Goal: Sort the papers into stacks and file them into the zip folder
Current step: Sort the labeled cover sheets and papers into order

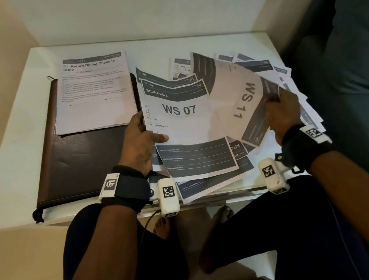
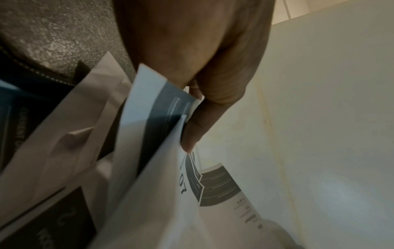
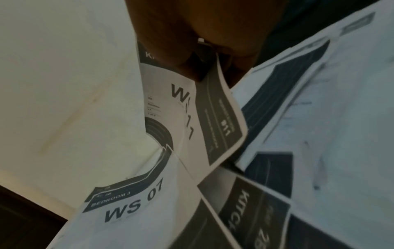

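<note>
My left hand grips a small stack of sheets with "WS 07" on top, thumb over its left edge; the left wrist view shows the thumb pinching those sheets. My right hand pinches the "WS 11" sheet, lifted and curling beside the stack; its fingers clamp the WS 11 sheet near the top. A dark brown zip folder lies closed at the left with a "Return Dining Chairs" stack on it.
Loose sheets lie spread over the right half of the white table, some hanging past its front edge. A blue-grey sofa stands at the right. Walls close the table's back and left. My knees are under the front edge.
</note>
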### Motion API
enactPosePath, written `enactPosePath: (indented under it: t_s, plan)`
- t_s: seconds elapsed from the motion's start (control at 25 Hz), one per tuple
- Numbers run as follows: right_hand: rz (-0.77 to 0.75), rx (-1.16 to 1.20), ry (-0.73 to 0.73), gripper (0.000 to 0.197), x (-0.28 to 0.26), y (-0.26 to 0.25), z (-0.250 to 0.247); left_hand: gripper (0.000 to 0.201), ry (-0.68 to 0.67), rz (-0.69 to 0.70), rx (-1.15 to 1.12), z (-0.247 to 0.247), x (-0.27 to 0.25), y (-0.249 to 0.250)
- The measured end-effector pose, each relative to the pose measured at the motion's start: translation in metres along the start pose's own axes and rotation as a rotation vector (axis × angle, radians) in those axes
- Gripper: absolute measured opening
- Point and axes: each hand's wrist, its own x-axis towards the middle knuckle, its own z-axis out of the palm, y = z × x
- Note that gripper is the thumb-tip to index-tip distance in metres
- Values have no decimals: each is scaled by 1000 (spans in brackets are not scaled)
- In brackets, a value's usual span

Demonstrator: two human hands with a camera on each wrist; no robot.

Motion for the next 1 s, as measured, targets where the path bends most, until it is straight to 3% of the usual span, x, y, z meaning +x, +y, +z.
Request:
enactPosePath:
  t_s: [0.12,0.28,0.4,0.48,0.56,0.64,0.76,0.88,1.0]
  plan:
    - [-50,-22,-31,34,20,-15,-15,82,4,-5,7,-1,0,0]
    - [1,-9,-22,31,31,-15,-27,80,10,-4,39,-2,0,1]
    - [55,162,25,25,26,-11,-30,63,34,1,75,-2,1,-2]
    - [150,291,-74,33,17,-5,-28,49,63,4,118,-1,2,-4]
    - [241,261,-185,40,9,6,-23,42,84,9,134,-1,2,-6]
    - [266,194,-139,33,5,18,-19,35,113,44,188,-1,4,-9]
    - [77,13,0,21,12,19,-24,24,153,144,410,0,4,-9]
    - [-124,-76,42,19,15,-2,-38,33,189,299,725,4,-3,-4]
    - [-237,-85,33,24,22,-20,-55,39,255,436,793,6,-13,1]
